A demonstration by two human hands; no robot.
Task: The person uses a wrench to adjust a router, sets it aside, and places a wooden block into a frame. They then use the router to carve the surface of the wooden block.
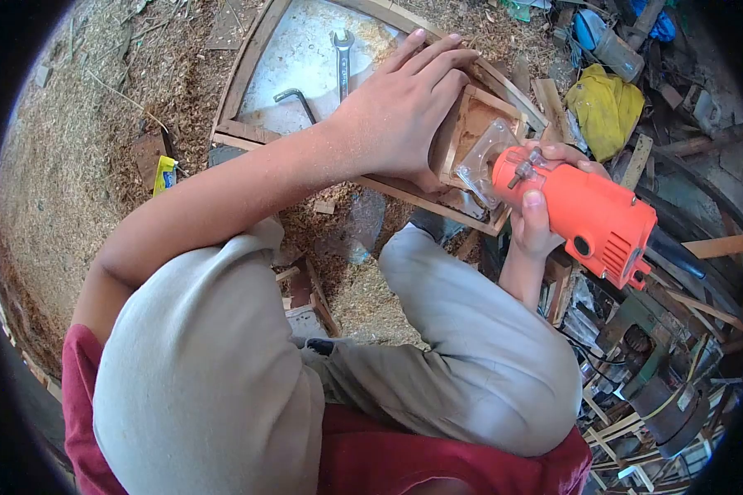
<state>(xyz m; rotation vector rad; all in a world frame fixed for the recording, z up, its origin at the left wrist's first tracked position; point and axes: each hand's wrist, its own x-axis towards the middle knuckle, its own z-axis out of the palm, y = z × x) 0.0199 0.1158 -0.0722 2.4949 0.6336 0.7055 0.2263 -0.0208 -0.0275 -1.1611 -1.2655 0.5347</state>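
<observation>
My right hand [540,216] is wrapped round the body of an orange trim router [586,210]. The router lies tilted, its clear base [480,161] against the near right side of a small wooden box [489,107]; the bit is hidden. Across the box's left side reaches my left hand [409,107], fingers stretched over the far edge and thumb on the near edge, gripping it. Beneath the box is a wood-framed tray [260,99] with a pale, dusty surface. An open-end wrench [343,62] and a bent hex key [299,103] lie there, left of my left hand.
Sawdust and shavings cover the ground [74,181] at left, with a small yellow packet [164,176]. At right lie a yellow cloth [605,111], a clear bottle [617,54], wood scraps and a dark motor-like machine [669,412]. My bent knees [479,305] are close below the tray.
</observation>
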